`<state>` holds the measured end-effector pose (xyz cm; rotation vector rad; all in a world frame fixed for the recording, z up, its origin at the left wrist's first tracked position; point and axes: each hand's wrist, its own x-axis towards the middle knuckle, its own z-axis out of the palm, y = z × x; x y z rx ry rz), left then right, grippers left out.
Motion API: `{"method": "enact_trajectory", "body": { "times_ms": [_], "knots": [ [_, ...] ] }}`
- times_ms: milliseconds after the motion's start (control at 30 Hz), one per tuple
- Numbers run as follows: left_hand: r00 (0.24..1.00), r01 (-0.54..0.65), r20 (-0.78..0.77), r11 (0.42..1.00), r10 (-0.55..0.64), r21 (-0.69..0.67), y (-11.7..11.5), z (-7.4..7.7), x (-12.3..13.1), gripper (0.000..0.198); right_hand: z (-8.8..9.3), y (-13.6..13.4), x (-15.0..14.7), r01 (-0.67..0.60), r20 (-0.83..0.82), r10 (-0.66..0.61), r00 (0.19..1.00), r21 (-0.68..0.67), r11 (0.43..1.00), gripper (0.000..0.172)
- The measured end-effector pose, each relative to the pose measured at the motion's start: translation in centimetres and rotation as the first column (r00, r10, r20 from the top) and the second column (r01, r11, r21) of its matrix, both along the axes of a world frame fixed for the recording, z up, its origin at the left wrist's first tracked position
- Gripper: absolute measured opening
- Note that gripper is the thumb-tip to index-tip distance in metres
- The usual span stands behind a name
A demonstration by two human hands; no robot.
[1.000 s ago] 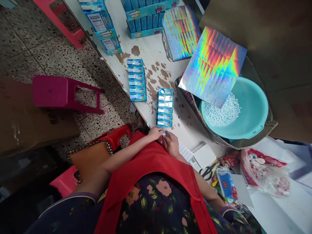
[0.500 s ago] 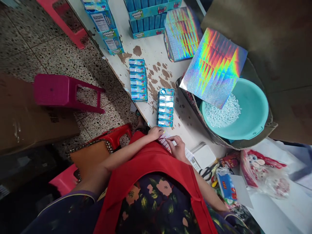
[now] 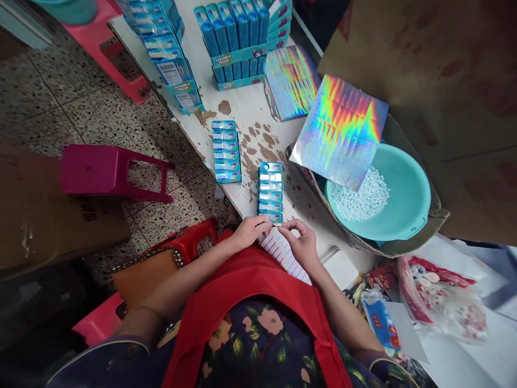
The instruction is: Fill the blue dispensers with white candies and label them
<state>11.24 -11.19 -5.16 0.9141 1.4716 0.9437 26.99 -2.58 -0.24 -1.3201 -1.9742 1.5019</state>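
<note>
two hands at the near end of a small blue tray

near tray (image 3: 270, 193), on a worn table (image 3: 246, 105): six small blue boxes in a column, shiny lids up. all places below taken from it.

- left hand (image 3: 252, 231): at the tray's near end, back up, fingers bent, tips drawn close together. fingertips by the upper end of the label sheet (image 3: 288, 258); cannot tell what, if anything, is pinched.
- right hand (image 3: 301, 242): just right of the near end, thumb and forefinger bent toward the left fingertips. too small to tell if a piece is between them.
- label sheet: white, striped, partly under the hands, slanting from the near end toward the body and to the right, beside the red apron (image 3: 242, 275).
- far tray (image 3: 226, 152): left of the near tray and farther off, six more boxes, apart from it.
- upright blue boxes (image 3: 236, 43): well beyond, on printed trays.
- basin (image 3: 407, 188): to the right, inside a cardboard box (image 3: 440, 213); white pieces (image 3: 361, 199) within, shiny sheet (image 3: 340, 132) lying across its rim.
- stool (image 3: 91, 170): well left, on the floor, magenta.
</note>
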Motion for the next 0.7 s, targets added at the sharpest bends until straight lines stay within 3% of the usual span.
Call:
{"method": "enact_trajectory", "body": {
  "times_ms": [100, 200, 300, 400, 533, 700],
  "knots": [
    [0.998, -0.043, -0.041, 0.996, 0.040, -0.074, 1.9, -0.3, -1.4, 0.028, -2.1, 1.7, -2.3, 0.101, -0.041, -0.102, 0.994, -0.019, 0.995, 0.020],
    [0.986, -0.059, -0.160, 0.998, 0.054, -0.027, 4.4, -0.4, -4.2, 0.022, -4.3, 4.1, -5.3, 0.173, -0.056, -0.174, 0.983, -0.017, 0.985, 0.021],
    [0.945, -0.062, -0.320, 0.997, 0.071, 0.038, 7.6, -0.7, -7.4, 0.027, -6.1, 7.0, -8.6, 0.220, -0.053, -0.216, 0.975, 0.112, 0.969, 0.020],
    [0.868, -0.023, -0.496, 1.000, 0.028, 0.016, 10.5, -1.1, -9.7, 0.029, -7.4, 9.5, -11.4, 0.245, 0.020, -0.258, 0.966, 0.258, 0.935, 0.018],
    [0.791, -0.017, -0.611, 0.998, -0.026, -0.064, 12.7, -1.8, -10.6, 0.028, -8.7, 11.2, -13.5, 0.249, 0.132, -0.294, 0.947, 0.280, 0.927, 0.016],
    [0.801, -0.092, -0.599, 0.988, -0.002, -0.126, 13.4, -2.8, -9.8, 0.029, -9.9, 11.8, -14.0, 0.257, 0.181, -0.297, 0.937, 0.215, 0.942, 0.015]
  ]
}}
